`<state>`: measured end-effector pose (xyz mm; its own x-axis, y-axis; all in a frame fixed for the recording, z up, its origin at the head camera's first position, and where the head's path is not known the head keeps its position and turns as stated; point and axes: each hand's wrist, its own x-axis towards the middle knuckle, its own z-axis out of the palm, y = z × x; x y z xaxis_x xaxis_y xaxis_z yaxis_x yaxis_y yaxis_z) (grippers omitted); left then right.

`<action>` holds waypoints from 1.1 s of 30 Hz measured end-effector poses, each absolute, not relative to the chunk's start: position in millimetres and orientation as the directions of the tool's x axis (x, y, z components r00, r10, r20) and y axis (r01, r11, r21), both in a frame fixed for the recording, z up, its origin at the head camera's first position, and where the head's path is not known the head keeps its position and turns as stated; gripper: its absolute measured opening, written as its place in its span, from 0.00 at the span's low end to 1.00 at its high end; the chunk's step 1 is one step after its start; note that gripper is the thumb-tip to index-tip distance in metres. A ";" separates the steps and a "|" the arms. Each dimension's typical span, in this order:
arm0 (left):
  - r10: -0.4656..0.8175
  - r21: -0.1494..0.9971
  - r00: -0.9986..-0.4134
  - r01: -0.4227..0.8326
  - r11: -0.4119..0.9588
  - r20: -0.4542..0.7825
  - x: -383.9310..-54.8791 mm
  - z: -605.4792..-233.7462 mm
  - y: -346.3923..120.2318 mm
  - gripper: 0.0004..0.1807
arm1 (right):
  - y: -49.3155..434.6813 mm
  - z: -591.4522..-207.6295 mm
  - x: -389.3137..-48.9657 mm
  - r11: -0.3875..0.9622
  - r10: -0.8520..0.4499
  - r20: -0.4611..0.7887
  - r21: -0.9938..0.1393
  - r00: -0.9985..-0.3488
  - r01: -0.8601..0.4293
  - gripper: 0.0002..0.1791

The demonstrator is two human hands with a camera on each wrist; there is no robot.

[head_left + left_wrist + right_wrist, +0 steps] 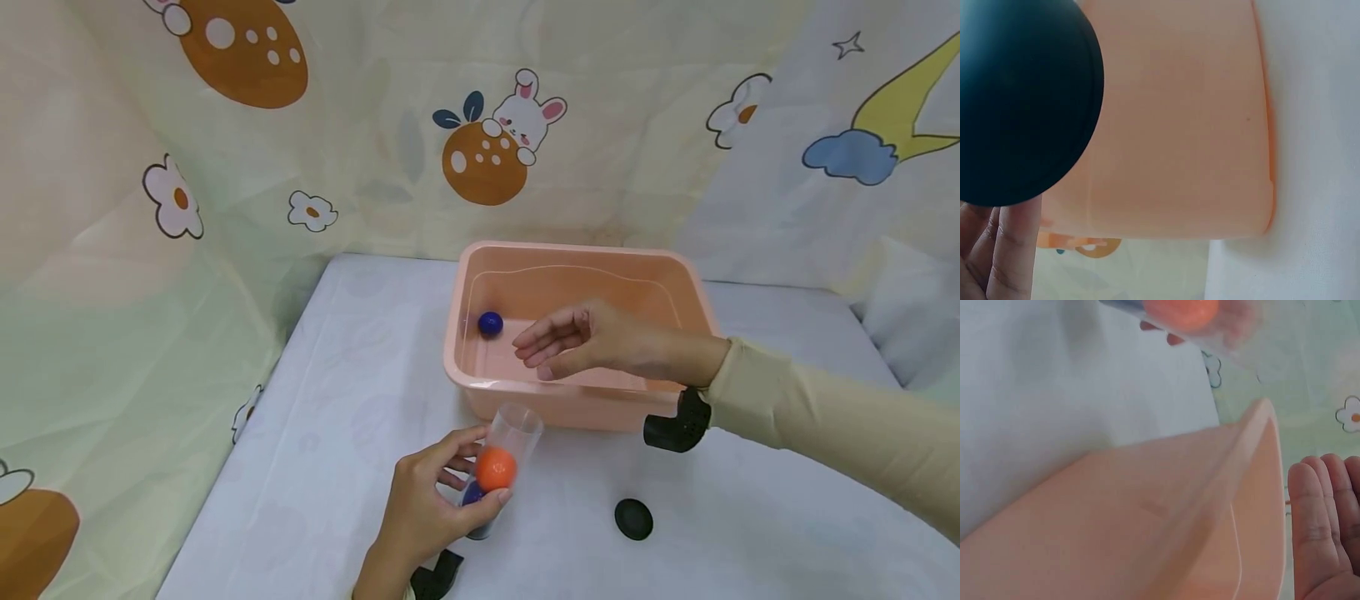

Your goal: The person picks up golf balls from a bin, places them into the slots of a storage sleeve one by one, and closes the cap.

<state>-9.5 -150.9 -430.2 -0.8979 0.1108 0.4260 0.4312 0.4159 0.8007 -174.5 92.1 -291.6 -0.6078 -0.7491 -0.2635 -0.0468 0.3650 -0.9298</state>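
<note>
My left hand [438, 492] grips a clear tube [517, 423] that leans slightly to the right in front of the basin. Inside the tube an orange ball [496, 468] sits above a blue ball [472, 493], which the fingers partly cover. The tube's dark round base [1029, 100] fills a corner of the left wrist view. Over the pink basin [570, 406] hovers my right hand [585, 340], its fingers nearly straight and holding nothing. Left of those fingertips, another blue ball [491, 324] lies in the basin.
A black round disc, perhaps a lid [633, 519], lies on the white-covered table [360, 400] right of the tube. Patterned cloth [375, 150] hangs behind and to the left. Each wrist carries a black camera mount [678, 423].
</note>
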 end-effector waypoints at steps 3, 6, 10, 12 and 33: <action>0.107 0.800 -0.897 0.431 0.418 0.428 -9.0 -429.9 -151.2 0.30 | 90.8 -287.0 -183.4 0.376 -0.721 -0.262 -0.926 -0.642 -0.044 0.25; 0.102 0.794 -0.890 0.444 0.415 0.445 -9.2 -430.9 -152.0 0.30 | 88.6 -285.0 -193.4 0.387 -0.687 -0.268 -0.922 -0.675 -0.028 0.25; 0.099 0.791 -0.884 0.455 0.410 0.458 -10.4 -432.5 -152.8 0.30 | 86.2 -285.1 -207.0 0.406 -0.642 -0.281 -0.914 -0.713 -0.005 0.25; 0.099 0.791 -0.883 0.457 0.407 0.459 -10.9 -432.8 -153.0 0.30 | 85.8 -285.7 -213.4 0.408 -0.632 -0.274 -0.913 -0.725 -0.011 0.25; 0.086 0.810 -0.894 0.435 0.393 0.439 -13.1 -434.5 -153.0 0.31 | 64.2 -337.1 -269.0 0.433 -0.620 -0.204 -0.894 -0.758 -0.114 0.26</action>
<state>-13.1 -153.0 -434.5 -0.8944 0.0857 0.4390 0.4352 0.3927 0.8102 -269.0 64.2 -337.1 -0.7575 -0.6203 -0.2035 -0.1143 0.4330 -0.8941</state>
